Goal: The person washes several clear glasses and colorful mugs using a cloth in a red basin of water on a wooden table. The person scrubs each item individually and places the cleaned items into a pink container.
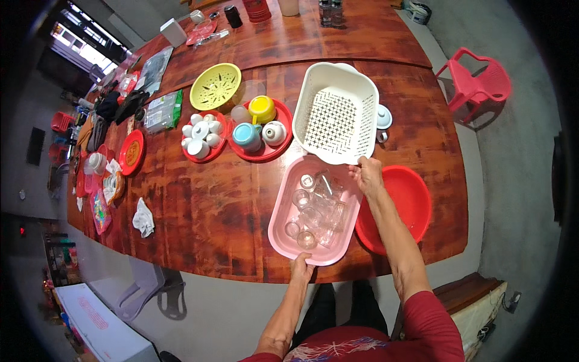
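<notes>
A pink plastic basin (278,214) sits near the table's front edge with several clear drinking glasses (310,214) in it, some upright and some lying over. My left hand (301,266) is closed on the basin's near rim. Just beyond stands a white perforated basket (306,90), its near edge meeting the basin's far rim. My right hand (368,176) is closed at the basket's near right corner, close to the basin's far right corner. Its fingertips partly hide what they pinch. Under my right forearm lies a round red basin (410,202).
Left of the basket are a red tray (260,155) of cups, a red plate (205,158) of white teaware and a yellow colander (215,86). A lidded white cup (383,117) stands behind the basket's right side. A white cloth (143,218) lies left; a pink chair (479,81) stands right.
</notes>
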`<state>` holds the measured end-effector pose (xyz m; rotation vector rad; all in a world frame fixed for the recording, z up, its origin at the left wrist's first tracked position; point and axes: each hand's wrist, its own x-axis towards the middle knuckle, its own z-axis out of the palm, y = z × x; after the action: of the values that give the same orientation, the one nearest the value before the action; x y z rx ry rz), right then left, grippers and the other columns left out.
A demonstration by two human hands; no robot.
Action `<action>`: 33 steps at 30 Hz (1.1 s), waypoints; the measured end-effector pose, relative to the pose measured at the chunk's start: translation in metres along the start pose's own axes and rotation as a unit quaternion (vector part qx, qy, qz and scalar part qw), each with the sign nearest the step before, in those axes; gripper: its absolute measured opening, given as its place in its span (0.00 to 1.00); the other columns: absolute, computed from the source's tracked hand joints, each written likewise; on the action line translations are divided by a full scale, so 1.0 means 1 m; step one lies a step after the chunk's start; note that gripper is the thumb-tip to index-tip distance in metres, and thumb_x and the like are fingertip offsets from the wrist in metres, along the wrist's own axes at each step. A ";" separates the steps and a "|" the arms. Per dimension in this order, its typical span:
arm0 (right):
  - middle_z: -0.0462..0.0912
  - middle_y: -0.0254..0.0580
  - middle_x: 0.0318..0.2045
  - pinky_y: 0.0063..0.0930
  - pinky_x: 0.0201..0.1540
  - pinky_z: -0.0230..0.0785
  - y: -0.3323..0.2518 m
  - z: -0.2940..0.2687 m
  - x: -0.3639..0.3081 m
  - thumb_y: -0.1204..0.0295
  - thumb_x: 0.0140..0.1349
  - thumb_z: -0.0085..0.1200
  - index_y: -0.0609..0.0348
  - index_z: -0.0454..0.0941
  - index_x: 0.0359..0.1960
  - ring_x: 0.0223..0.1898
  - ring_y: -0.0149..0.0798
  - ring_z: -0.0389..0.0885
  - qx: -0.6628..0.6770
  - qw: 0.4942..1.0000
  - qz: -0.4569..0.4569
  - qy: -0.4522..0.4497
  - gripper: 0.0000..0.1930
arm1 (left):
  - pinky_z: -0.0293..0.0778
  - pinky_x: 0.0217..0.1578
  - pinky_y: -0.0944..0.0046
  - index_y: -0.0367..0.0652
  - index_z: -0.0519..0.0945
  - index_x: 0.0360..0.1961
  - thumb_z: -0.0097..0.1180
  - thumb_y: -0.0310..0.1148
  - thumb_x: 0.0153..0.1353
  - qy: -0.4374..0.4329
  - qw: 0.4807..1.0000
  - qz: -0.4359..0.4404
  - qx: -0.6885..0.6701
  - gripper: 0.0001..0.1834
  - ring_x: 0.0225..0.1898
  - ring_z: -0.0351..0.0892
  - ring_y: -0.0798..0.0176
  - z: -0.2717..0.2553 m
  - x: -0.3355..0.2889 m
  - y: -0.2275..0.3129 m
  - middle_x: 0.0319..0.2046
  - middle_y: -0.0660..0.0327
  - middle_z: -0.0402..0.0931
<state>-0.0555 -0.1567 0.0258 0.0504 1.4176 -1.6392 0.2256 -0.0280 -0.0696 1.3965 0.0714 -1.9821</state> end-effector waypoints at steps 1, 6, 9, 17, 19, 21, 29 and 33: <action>0.76 0.50 0.27 0.27 0.18 0.71 -0.003 -0.001 -0.004 0.80 0.53 0.42 0.73 0.68 0.36 0.20 0.36 0.75 0.005 1.000 -0.004 0.005 0.10 | 0.79 0.39 0.48 0.26 0.62 0.49 0.46 0.14 0.45 0.003 1.000 -0.003 -0.001 0.25 0.42 0.76 0.46 0.005 0.004 -0.001 0.43 0.45 0.69; 0.76 0.50 0.27 0.25 0.16 0.70 -0.018 -0.015 -0.021 0.77 0.55 0.39 0.74 0.68 0.39 0.19 0.35 0.74 -0.005 1.000 -0.025 -0.001 0.12 | 0.79 0.39 0.47 0.24 0.62 0.47 0.46 0.14 0.45 0.006 1.000 -0.008 -0.020 0.24 0.42 0.76 0.44 0.022 0.020 -0.006 0.42 0.42 0.68; 0.77 0.48 0.26 0.24 0.17 0.70 -0.025 -0.028 -0.036 0.77 0.56 0.41 0.73 0.70 0.37 0.18 0.33 0.74 0.005 0.999 -0.037 -0.013 0.11 | 0.78 0.42 0.44 0.26 0.62 0.49 0.45 0.14 0.45 0.000 0.999 -0.011 -0.037 0.25 0.43 0.75 0.43 0.026 0.029 -0.008 0.44 0.43 0.68; 0.76 0.40 0.21 0.24 0.17 0.69 -0.051 -0.130 -0.073 0.78 0.55 0.43 0.69 0.71 0.34 0.17 0.29 0.73 0.068 0.993 -0.093 0.040 0.07 | 0.76 0.43 0.42 0.31 0.62 0.51 0.44 0.12 0.42 -0.011 0.997 -0.023 -0.076 0.29 0.44 0.74 0.44 0.044 0.033 -0.008 0.45 0.47 0.67; 0.76 0.43 0.20 0.24 0.16 0.69 -0.056 -0.163 -0.070 0.78 0.53 0.44 0.70 0.71 0.34 0.16 0.30 0.73 0.058 0.989 -0.104 0.092 0.08 | 0.76 0.43 0.41 0.31 0.61 0.52 0.43 0.12 0.42 -0.035 0.995 -0.034 -0.086 0.29 0.45 0.73 0.44 0.040 0.042 -0.009 0.44 0.48 0.67; 0.77 0.47 0.22 0.24 0.15 0.69 -0.062 -0.194 -0.065 0.78 0.53 0.44 0.73 0.71 0.35 0.16 0.31 0.74 0.037 0.983 -0.109 0.142 0.10 | 0.75 0.44 0.41 0.32 0.61 0.52 0.43 0.12 0.43 -0.040 0.995 -0.039 -0.086 0.29 0.45 0.73 0.44 0.039 0.047 -0.009 0.45 0.48 0.67; 0.77 0.53 0.25 0.25 0.16 0.68 -0.087 -0.282 -0.030 0.79 0.51 0.41 0.73 0.68 0.36 0.19 0.38 0.76 0.068 0.967 -0.064 0.236 0.11 | 0.71 0.50 0.40 0.30 0.59 0.53 0.40 0.13 0.46 -0.023 0.994 -0.060 -0.085 0.28 0.50 0.70 0.41 0.063 0.039 -0.012 0.48 0.43 0.66; 0.76 0.52 0.24 0.24 0.15 0.68 -0.096 -0.310 -0.005 0.80 0.53 0.40 0.73 0.68 0.36 0.18 0.38 0.76 0.057 0.961 -0.061 0.262 0.10 | 0.70 0.51 0.41 0.30 0.60 0.51 0.41 0.14 0.46 -0.003 0.996 -0.053 -0.067 0.26 0.49 0.70 0.42 0.070 0.040 -0.012 0.47 0.44 0.66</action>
<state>-0.2741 0.0812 -0.0021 0.5060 1.7400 -1.8957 0.1552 -0.0690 -0.0781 1.3238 0.2763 -2.0287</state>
